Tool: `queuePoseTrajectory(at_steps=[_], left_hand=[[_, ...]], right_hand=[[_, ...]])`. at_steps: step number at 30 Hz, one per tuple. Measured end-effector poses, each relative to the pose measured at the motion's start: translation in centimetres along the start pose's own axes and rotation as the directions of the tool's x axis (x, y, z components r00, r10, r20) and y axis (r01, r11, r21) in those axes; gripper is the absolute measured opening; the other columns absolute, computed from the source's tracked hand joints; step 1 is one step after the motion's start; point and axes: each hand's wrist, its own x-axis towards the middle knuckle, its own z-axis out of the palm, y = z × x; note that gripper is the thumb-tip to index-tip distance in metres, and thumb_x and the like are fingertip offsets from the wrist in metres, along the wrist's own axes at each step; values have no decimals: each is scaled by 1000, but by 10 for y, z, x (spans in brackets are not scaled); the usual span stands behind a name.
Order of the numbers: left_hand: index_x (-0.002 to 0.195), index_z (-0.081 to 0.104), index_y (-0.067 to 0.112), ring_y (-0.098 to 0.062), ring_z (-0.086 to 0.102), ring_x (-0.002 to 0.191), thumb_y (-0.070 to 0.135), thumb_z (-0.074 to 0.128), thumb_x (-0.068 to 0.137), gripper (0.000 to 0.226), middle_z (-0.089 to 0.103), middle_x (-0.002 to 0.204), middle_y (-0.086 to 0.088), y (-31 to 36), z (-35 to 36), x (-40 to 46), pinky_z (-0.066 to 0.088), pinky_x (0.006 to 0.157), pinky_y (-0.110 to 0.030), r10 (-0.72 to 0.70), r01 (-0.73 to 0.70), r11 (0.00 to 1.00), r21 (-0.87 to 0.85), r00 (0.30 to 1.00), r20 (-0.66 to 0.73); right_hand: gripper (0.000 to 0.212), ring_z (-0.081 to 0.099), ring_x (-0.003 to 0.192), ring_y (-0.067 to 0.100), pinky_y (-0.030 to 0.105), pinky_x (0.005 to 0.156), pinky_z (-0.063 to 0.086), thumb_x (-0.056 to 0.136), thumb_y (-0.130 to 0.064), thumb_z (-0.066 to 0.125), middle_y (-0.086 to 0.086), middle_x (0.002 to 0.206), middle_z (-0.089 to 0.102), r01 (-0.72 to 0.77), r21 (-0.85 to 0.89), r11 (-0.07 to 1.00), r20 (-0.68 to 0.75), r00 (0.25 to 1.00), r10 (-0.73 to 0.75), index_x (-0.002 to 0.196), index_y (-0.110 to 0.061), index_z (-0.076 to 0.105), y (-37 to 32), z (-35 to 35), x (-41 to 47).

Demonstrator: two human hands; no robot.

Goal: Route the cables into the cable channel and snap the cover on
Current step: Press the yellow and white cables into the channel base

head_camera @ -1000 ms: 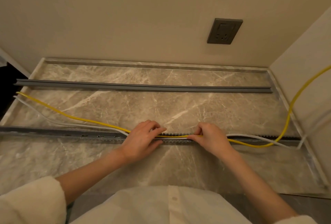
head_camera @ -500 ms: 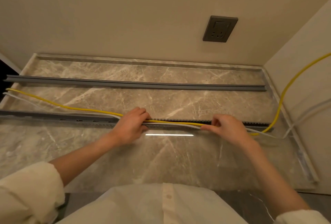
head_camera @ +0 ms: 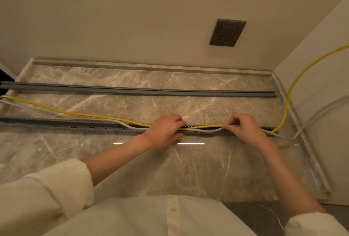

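Note:
A grey slotted cable channel (head_camera: 79,127) lies left to right across the marble counter (head_camera: 143,162). A yellow cable (head_camera: 75,113) and a white cable (head_camera: 204,130) run along it; between my hands both lie in the channel, and on the left they lie on the marble behind it. My left hand (head_camera: 166,131) presses down on the cables at the channel's middle. My right hand (head_camera: 243,128) pinches both cables over the channel near its right end. The grey cover strip (head_camera: 151,91) lies apart, further back, parallel to the channel.
A grey wall socket (head_camera: 227,32) sits on the back wall. The side wall (head_camera: 321,77) closes the counter on the right, where both cables rise out of view. A raised stone rim (head_camera: 313,162) edges the counter.
My right hand has slid further right along the channel, then back a little, with the cables in its fingers. A longer run of cable now lies in the channel between my hands.

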Motion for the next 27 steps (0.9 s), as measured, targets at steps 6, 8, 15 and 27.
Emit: queuePoseTrajectory(at_steps=[6, 8, 15, 27], left_hand=[[121, 60, 18, -24, 55, 103, 31, 53, 92, 33, 61, 115, -7, 30, 17, 42, 48, 80, -40, 60, -64, 994, -86, 997, -42], [118, 62, 19, -22, 56, 100, 33, 55, 91, 32, 62, 112, -5, 32, 21, 49, 48, 76, -38, 46, -53, 990, -128, 997, -60], [101, 73, 21, -16, 59, 89, 37, 62, 86, 24, 68, 99, 0, 31, 29, 56, 50, 74, -39, -67, 26, 949, -315, 991, -118], [85, 73, 21, -8, 58, 74, 23, 76, 74, 11, 65, 82, 6, 31, 38, 69, 51, 68, -31, -292, 225, 827, -515, 955, -52]], right_hand=[[23, 57, 63, 12, 25, 55, 44, 70, -26, 81, -1, 65, 62, -72, 11, 997, -48, 996, 73, 68, -12, 63, -6, 3, -1], [24, 57, 62, 13, 27, 56, 45, 70, -27, 81, -2, 64, 62, -85, -14, 996, -58, 995, 84, 69, -11, 64, -8, 4, -1], [26, 58, 68, 16, 34, 62, 50, 72, -33, 79, -1, 70, 62, -108, -107, 988, -28, 994, 106, 66, -19, 59, -14, 1, 2], [20, 53, 75, 14, 27, 62, 43, 80, -34, 71, -4, 80, 57, 92, -205, 975, 76, 994, -77, 79, -21, 55, 0, -5, -3]])
